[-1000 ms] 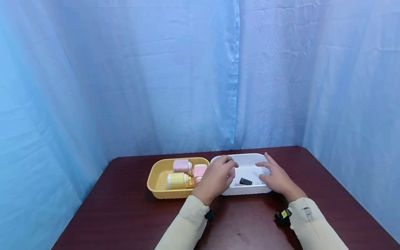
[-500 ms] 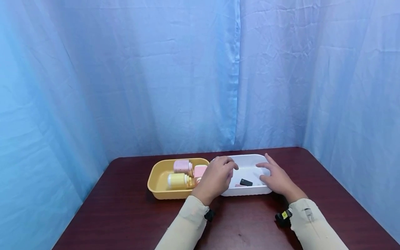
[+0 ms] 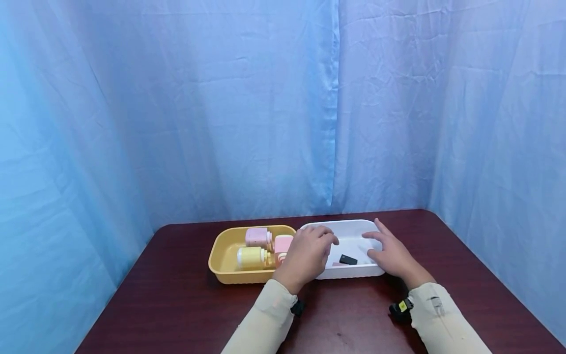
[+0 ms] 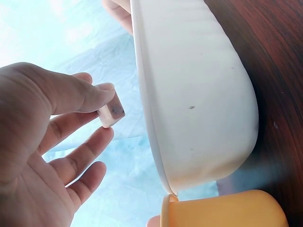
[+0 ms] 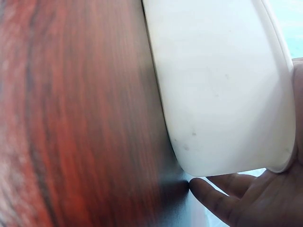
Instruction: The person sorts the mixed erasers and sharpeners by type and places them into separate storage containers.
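Note:
My left hand (image 3: 305, 258) is over the left part of the white tray (image 3: 353, 273). In the left wrist view its thumb and fingers pinch a small pale pink block (image 4: 112, 112) with dark smudges, held outside the tray wall. The head view hides this block behind the hand. At the tray's right end, my right hand (image 3: 393, 254) rests by the rim with its fingers spread and fairly straight. The right wrist view has some fingers (image 5: 213, 198) outside the tray's corner. A small black block (image 3: 348, 259) and a flat pinkish piece (image 3: 339, 264) lie in the white tray.
Left of the white tray and touching it stands a yellow tray (image 3: 224, 278). Inside are a yellow bottle-like thing (image 3: 251, 257) and pink ones (image 3: 256, 237), lying on their sides. Both trays stand on a dark red wooden table (image 3: 177, 305), with blue curtains (image 3: 265, 123) behind.
A second ago some pink showed beside my left fingers in the head view; now it is hidden, as the left hand has turned slightly. My right hand has hardly moved.

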Tool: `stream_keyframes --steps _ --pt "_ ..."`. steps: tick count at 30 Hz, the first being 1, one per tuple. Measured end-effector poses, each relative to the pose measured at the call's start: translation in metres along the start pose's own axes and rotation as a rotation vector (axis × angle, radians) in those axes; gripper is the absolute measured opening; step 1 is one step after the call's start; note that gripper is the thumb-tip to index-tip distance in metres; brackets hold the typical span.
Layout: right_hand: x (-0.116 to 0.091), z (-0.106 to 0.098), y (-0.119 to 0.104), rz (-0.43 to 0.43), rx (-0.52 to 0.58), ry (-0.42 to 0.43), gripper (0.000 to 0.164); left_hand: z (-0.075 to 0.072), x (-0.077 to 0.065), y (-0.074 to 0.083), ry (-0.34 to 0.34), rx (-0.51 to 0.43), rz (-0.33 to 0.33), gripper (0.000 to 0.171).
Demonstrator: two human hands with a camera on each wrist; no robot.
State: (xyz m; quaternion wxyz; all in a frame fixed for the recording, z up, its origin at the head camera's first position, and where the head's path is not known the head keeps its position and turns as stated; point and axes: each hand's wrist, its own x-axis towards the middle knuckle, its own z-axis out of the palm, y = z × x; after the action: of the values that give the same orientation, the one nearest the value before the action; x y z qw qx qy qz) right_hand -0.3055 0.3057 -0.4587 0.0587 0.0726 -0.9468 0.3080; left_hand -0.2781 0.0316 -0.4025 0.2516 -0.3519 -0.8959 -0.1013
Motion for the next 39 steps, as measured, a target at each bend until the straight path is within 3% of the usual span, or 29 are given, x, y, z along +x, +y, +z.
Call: stream_keyframes --steps 20,39 --pt "-0.0005 0.0011 0.0002 -0.016 -0.005 0.004 0.045 0.0045 -0.0026 0.0025 -0.095 0.002 -0.046 0.021" --pt "-0.0009 -0.0004 -0.0003 -0.016 -0.006 0.006 0.044 0.0011 -0.0024 0.0026 -0.068 -0.025 -0.036 0.023"
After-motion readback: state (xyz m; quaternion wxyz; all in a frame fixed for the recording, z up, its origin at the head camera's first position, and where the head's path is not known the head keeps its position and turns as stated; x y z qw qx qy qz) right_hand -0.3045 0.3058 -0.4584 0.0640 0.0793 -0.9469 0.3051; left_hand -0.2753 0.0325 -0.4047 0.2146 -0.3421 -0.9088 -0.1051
